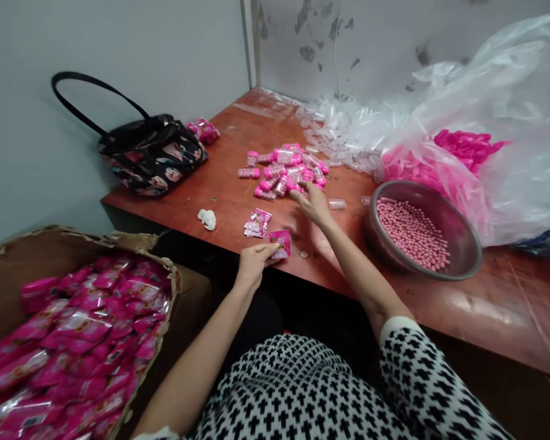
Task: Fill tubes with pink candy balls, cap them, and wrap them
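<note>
Near the table's front edge, my left hand (251, 264) pinches a small pink printed sachet (280, 242) between thumb and fingers. A short stack of similar sachets (257, 222) lies flat just behind it. My right hand (312, 203) reaches over the near side of a heap of small clear tubes (284, 168) with pink caps and pink beads inside. Its fingers are spread, and I see nothing held in them; the fingertips are close to the heap, though contact is hard to make out. One clear tube (337, 204) lies on the table to the right of this hand.
A bowl (470, 260) of pink beads stands at right. Behind it are loose clear tubes (348, 131) and a plastic bag with pink pieces (467, 150). At left are a floral handbag (158, 156), a crumpled white lump (206, 219) and a carton (172, 275) of pink packets.
</note>
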{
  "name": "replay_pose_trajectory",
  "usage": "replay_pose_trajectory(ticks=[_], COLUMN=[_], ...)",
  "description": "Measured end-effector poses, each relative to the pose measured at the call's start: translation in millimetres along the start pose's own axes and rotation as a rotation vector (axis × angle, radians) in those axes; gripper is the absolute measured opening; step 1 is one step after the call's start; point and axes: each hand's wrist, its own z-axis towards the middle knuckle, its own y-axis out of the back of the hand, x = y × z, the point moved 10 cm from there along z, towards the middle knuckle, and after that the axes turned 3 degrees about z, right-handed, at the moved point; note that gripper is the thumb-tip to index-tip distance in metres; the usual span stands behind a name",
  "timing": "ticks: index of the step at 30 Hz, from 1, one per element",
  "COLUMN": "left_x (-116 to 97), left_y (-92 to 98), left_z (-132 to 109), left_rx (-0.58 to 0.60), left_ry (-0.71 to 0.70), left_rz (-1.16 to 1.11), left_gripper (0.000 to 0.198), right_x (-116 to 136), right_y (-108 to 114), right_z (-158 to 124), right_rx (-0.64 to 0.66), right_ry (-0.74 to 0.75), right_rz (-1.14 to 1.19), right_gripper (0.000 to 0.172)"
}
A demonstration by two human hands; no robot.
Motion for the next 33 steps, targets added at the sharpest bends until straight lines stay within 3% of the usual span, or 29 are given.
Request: replay_pose_trajectory(ticks=[2, 4, 8, 16, 22, 24, 28, 30, 33], left_x=[2, 2, -1, 5, 8, 9, 12, 15, 17], left_y=[6.8, 10.8, 17.6, 19.4, 15.7, 16.4, 20.7, 21.8, 20.9], left_z=[0, -1, -3, -2, -6, -11, -19, -22, -26], left_rx=[-0.067, -0.103, -0.136, -0.089, -0.089, -0.099, -0.131, -0.139, -0.138], left_ry=[0.005, 0.005, -0.005, 0.052, 0.062, 0.058, 0.059, 0.056, 0.046], left_rz=[-0.044, -0.084, -0.181, -0.212, -0.224, -0.253, -0.306, -0.325, -0.346], left_gripper=[0.033, 0.033, 0.031, 0.025, 0.022, 0.025, 0.026, 0.025, 0.021], right_x=[3, -1, -11, -15, -21, -22, -13, -6, 7], right_y=[-6, -23, -51, -25, -5, 15, 65, 67, 47], right_z=[37, 64, 75, -3, -68, -80, -97, -107, -114], right_rx=[-0.03, 0.038, 0.201, 0.224, 0.448, 0.373, -0.021, -0.067, 0.006], right_ry=[0.013, -0.027, 0.007, 0.217, 0.356, 0.33, 0.182, 0.101, 0.01], right_rz=[-0.216, -0.382, -0.59, -0.646, -0.571, -0.494, -0.36, -0.373, -0.512], right_gripper=[0.054, 0.063, 0.062, 0.049, 0.065, 0.065, 0.046, 0.038, 0.033])
